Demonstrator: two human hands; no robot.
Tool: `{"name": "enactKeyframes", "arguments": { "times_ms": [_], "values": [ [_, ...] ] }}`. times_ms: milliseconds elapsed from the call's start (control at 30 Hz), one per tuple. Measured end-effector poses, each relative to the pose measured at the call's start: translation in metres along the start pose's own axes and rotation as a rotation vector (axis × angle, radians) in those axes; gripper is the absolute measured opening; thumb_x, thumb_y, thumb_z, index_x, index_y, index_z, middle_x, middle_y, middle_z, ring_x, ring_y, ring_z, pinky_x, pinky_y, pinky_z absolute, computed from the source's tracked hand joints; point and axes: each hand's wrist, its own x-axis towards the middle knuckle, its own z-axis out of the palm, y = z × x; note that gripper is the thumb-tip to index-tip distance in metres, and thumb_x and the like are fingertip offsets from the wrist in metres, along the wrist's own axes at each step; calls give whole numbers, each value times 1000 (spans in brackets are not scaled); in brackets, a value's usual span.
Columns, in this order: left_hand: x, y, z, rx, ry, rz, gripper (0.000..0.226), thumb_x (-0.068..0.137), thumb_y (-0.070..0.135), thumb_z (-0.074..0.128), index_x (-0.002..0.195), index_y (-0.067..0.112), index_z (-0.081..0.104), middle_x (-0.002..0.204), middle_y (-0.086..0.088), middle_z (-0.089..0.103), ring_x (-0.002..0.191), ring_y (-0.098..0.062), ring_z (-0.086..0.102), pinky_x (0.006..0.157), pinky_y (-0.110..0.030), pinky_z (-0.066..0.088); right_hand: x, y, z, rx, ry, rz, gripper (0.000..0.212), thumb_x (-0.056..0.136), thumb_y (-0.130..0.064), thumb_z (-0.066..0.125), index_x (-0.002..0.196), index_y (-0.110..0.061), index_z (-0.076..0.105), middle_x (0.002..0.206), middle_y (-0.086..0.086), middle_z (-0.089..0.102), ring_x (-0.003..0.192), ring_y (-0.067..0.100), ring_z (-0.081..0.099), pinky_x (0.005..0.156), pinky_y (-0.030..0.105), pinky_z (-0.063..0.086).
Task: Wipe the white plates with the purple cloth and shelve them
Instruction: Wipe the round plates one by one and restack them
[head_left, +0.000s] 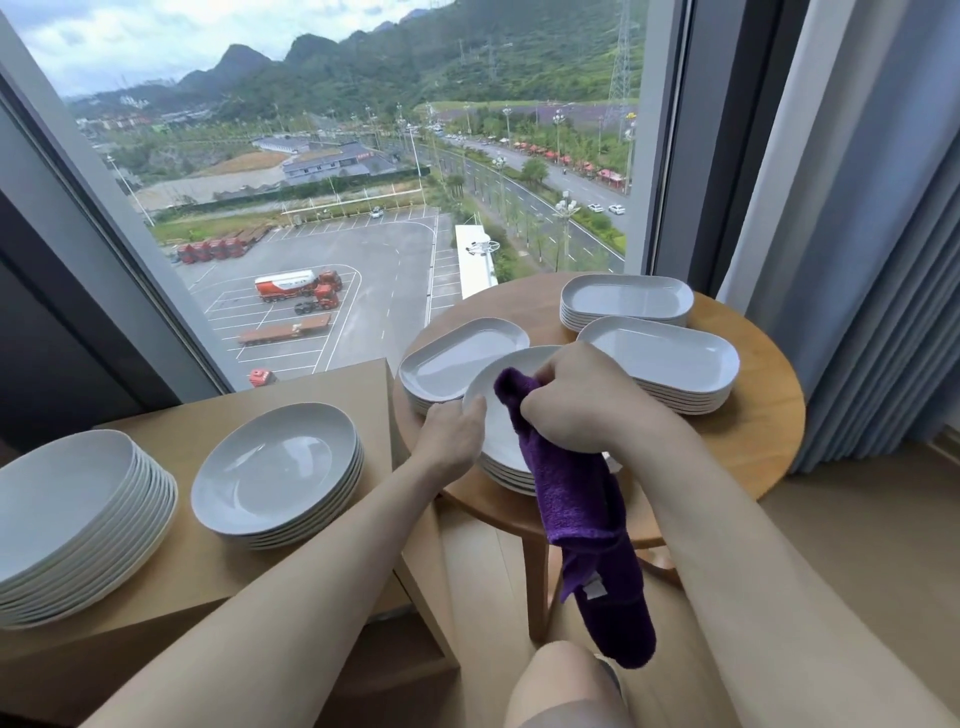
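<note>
Currently wiping: right hand (576, 400) fingers clench the purple cloth (582, 499) on the top plate (491, 410); left hand (452, 428) fingers pinch its rim, probably shelving next.

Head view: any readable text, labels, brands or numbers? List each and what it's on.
None can be read.
White tag on the purple cloth: too small to tell if printed.
Red sign on the grey building outside: too blurred.
Plates: no marks visible.
</note>
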Motion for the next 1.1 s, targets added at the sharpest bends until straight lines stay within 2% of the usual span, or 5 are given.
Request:
{"name": "enactKeyframes", "arguments": {
  "times_ms": [233, 433, 700, 867, 1100],
  "values": [
    [-38, -10, -7, -295, 137, 79, 23, 106, 35, 44, 99, 20, 61, 102, 3, 63, 99, -19, 58, 84, -36, 43, 9, 8, 14, 31, -9, 8, 25, 85, -16, 57, 91, 1, 74, 90, 19, 73, 88, 33, 70, 78, 42, 59],
    [-107, -33, -20, -650, -95, 127, 43, 89, 44, 52, 111, 15, 74, 108, -6, 74, 99, -18, 67, 84, -31, 51, 7, -2, 28, 390, -70, -49, 18, 79, 2, 58, 85, 0, 74, 77, 14, 69, 75, 24, 64, 73, 37, 54],
    [-136, -76, -94, -662, -141, 121, 35, 84, 35, 67, 114, 18, 74, 113, -1, 77, 108, -14, 71, 85, -20, 54, -9, -23, 80, 979, -252, -43, 30, 95, 15, 44, 100, -1, 70, 88, 21, 68, 83, 33, 67, 93, 52, 54],
    [-143, -115, -125, -534, -120, 67, 25, 92, 38, 73, 116, 30, 75, 106, -4, 76, 101, -21, 71, 83, -27, 56, -17, -46, 140, 1095, -318, 51, 28, 96, 13, 45, 99, 0, 70, 85, 21, 68, 76, 31, 68, 72, 41, 60],
    [-154, -161, -154, -569, -93, 75, 33, 88, 38, 63, 110, 16, 74, 102, -20, 72, 83, -16, 65, 76, -25, 54, -24, -73, 207, 1096, -281, 152, 17, 100, 1, 52, 112, 1, 65, 87, 17, 69, 77, 28, 71, 71, 39, 61]
  ]
}}
